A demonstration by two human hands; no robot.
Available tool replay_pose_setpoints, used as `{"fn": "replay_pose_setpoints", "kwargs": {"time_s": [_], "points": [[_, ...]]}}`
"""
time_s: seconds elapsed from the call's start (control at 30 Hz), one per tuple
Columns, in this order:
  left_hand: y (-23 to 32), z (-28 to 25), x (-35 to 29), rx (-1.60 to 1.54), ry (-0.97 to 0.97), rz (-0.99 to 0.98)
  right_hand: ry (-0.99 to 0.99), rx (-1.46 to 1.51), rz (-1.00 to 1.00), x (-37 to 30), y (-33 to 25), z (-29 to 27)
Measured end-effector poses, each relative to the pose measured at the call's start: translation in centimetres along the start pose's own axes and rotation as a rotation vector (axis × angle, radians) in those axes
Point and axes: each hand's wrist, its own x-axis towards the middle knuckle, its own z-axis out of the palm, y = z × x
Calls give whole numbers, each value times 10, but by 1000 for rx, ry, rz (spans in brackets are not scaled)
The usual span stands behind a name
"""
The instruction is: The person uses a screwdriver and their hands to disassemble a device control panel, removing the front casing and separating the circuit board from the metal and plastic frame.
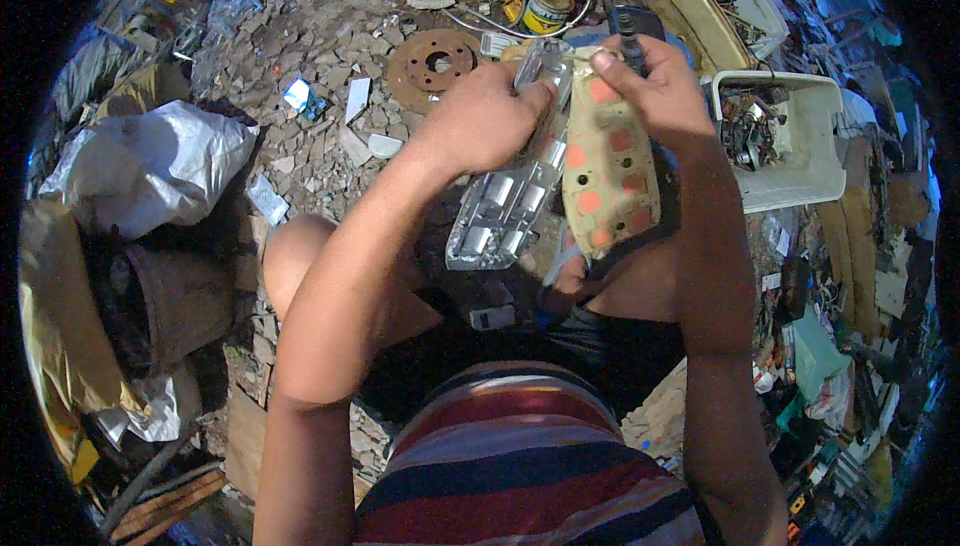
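Above the stony ground (315, 36), a clear plastic piece (500, 211) is being held near its upper end by the left hand (495, 116), its fingers curled around it; just beside that, to the right, a beige panel with orange squares (608, 166) is being pinched at its top by the right hand (660, 86); a dark rod-shaped thing (629, 38) is showing at the right hand's fingers, though whether it is being gripped cannot be told; beyond, a rusty disc (408, 71) is being supported by the ground; dark scraps (748, 131) are being held by a pale bin (815, 131) at the right.
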Motion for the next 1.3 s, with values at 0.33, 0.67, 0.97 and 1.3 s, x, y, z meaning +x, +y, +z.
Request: {"fn": "replay_pose_setpoints", "kwargs": {"time_s": [0.33,0.67,0.97,1.3], "points": [[-7,-9,5,-381,-101,-23,31,-35,26,0,-20,-8],[-7,-5,5,-512,-125,-17,23,54,6,-6,-26,-7],[-10,-1,6,-818,-211,-17,144,-137,-77,-17,-45,-10],[1,-5,0,-925,-277,-54,229,-111,-268,-22,-38,-3]]}}
